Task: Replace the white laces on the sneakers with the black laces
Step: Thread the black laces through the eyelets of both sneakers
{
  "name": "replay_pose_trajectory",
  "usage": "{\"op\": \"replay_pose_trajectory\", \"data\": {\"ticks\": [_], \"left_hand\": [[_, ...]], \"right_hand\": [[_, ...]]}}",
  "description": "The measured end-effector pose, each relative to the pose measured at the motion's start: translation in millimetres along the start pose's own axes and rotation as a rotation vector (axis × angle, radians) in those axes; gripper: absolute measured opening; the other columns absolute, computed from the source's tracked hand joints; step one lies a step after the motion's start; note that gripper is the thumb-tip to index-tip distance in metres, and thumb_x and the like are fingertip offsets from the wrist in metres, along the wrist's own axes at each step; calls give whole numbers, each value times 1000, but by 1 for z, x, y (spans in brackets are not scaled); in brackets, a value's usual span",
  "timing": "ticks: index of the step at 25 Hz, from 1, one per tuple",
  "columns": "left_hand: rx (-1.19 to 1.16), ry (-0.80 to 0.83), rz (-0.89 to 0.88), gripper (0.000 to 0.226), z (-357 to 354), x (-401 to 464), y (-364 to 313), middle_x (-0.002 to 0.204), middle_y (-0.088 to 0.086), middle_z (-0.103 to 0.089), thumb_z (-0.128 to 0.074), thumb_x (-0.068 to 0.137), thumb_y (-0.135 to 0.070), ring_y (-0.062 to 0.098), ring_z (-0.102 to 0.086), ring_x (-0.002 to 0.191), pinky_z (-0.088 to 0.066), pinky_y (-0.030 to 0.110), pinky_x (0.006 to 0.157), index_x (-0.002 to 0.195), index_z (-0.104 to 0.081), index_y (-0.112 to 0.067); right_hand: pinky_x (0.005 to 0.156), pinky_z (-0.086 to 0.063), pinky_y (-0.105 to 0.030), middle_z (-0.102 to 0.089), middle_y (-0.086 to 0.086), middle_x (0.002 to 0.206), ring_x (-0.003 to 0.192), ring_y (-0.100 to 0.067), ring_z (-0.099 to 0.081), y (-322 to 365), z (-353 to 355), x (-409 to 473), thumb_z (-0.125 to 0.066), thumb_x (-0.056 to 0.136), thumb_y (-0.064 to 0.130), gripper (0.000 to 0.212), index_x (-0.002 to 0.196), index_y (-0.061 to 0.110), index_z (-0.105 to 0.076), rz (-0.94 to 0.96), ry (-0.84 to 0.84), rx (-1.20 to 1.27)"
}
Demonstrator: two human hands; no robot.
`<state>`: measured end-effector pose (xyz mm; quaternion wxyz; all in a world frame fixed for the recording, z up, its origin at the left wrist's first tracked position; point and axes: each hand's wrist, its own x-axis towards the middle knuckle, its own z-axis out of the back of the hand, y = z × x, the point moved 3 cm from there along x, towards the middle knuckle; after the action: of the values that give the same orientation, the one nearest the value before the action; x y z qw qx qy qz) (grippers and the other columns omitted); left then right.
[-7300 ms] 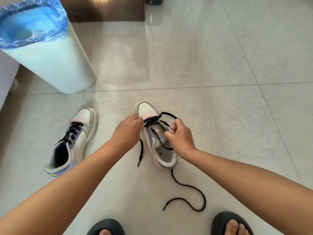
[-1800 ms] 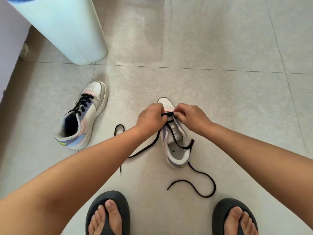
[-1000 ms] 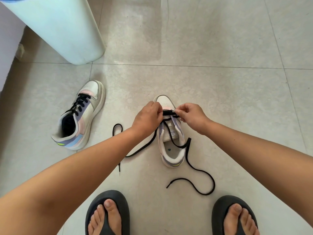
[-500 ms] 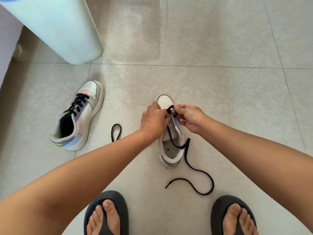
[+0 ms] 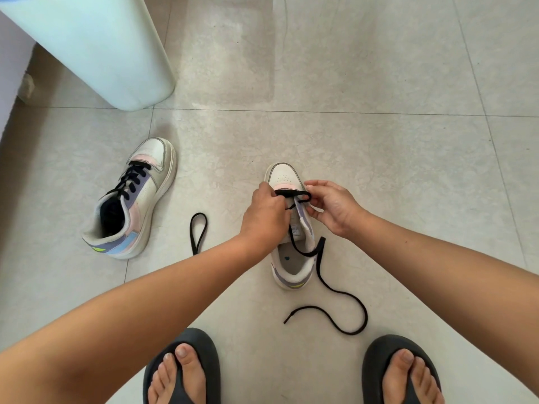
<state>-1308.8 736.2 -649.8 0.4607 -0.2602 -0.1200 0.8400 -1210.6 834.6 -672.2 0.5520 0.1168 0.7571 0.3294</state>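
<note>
We have both hands down at the near sneaker (image 5: 292, 259), which stands on the tiled floor (image 5: 379, 158) with its toe pointing away from us. Our left hand (image 5: 267, 215) is curled over the shoe's left side, its fingers closed on the black lace (image 5: 292, 193) at the lowest eyelets by the toe. Our right hand (image 5: 335, 208) pinches the same lace from the other side — thumb below, fingers above — so a short black bar runs across the front of the tongue between the two hands. From there one end of the lace drops across the shoe's opening, over its right collar and out onto the floor, where it snakes round to finish between the shoe and our right sandal (image 5: 399, 371). The other end shows as a narrow loop on the tiles left of our left forearm. The second sneaker (image 5: 131, 199) lies well apart to the left — already threaded with black lacing, toe towards the pale bin (image 5: 96, 51). Our left sandal (image 5: 182, 367) sits at the bottom edge
</note>
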Motion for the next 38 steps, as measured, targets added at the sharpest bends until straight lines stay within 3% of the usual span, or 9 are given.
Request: {"op": "replay_pose_trajectory", "data": {"ticks": [6,11,16,21,24,28,31,35,38], "left_hand": [[-229,-148,54,24,-5,-16,5,111,9,-50,-49,96,-21,22,-54,94,-43,28,82,101,-62,-1],[-485,-90,75,8,-4,-18,11,108,3,-54,-51,93,-15,10,-50,90,-33,10,73,86,-54,-11],[-807,168,131,21,4,-28,38,123,-3,-59,-53,91,-11,0,-56,106,-42,19,90,71,-53,-16],[-822,359,85,28,12,-28,39,132,-7,-52,-58,88,-7,-4,-50,116,-34,25,103,62,-52,-16],[-662,332,10,26,15,-29,36,136,-10,-47,-60,87,-11,-3,-51,115,-36,12,95,63,-54,-19],[-534,280,-91,22,6,-40,30,139,-8,-40,-62,88,-17,3,-40,129,-31,23,108,69,-56,-25],[-625,298,-41,22,8,-39,34,131,-11,-48,-59,91,-23,2,-49,119,-37,22,101,69,-60,-22],[-568,55,88,18,18,-18,37,84,-8,-63,-52,93,-31,15,-61,81,-47,27,75,81,-60,-21],[-346,23,9,12,21,0,25,93,-3,-60,-56,91,-25,17,-58,84,-47,30,76,98,-58,-16]], "right_hand": [[61,-40,-27,-39,4,76,66,-10,-40,-27,1,-29,-67,79,19,40,102,20,-34,237,29,-677],[50,-31,-20,-38,7,65,54,-9,-32,-33,-1,-34,-59,80,15,29,79,23,-31,312,-96,-730],[49,-28,-26,-36,6,60,52,-13,-30,-36,5,-40,-53,79,14,28,66,20,-29,362,-220,-783],[48,-28,-27,-37,6,60,53,-14,-32,-44,-4,-42,-52,82,16,28,65,19,-30,331,-178,-870],[59,-48,-34,-48,3,69,64,-20,-49,-37,-7,-37,-55,84,25,17,77,19,-40,256,-96,-851],[69,-53,-42,-54,2,70,64,-19,-56,-22,-3,-29,-57,86,32,21,98,21,-44,320,-66,-920],[69,-52,-42,-56,0,72,69,-23,-58,-20,-4,-26,-57,88,29,16,94,18,-47,374,-59,-940],[59,-41,-26,-53,5,72,65,-13,-50,-16,-7,-22,-55,93,27,9,91,19,-51,452,-39,-984],[61,-40,-23,-52,3,79,69,-13,-49,-12,-9,-21,-57,92,24,6,92,18,-57,492,14,-983]]}}
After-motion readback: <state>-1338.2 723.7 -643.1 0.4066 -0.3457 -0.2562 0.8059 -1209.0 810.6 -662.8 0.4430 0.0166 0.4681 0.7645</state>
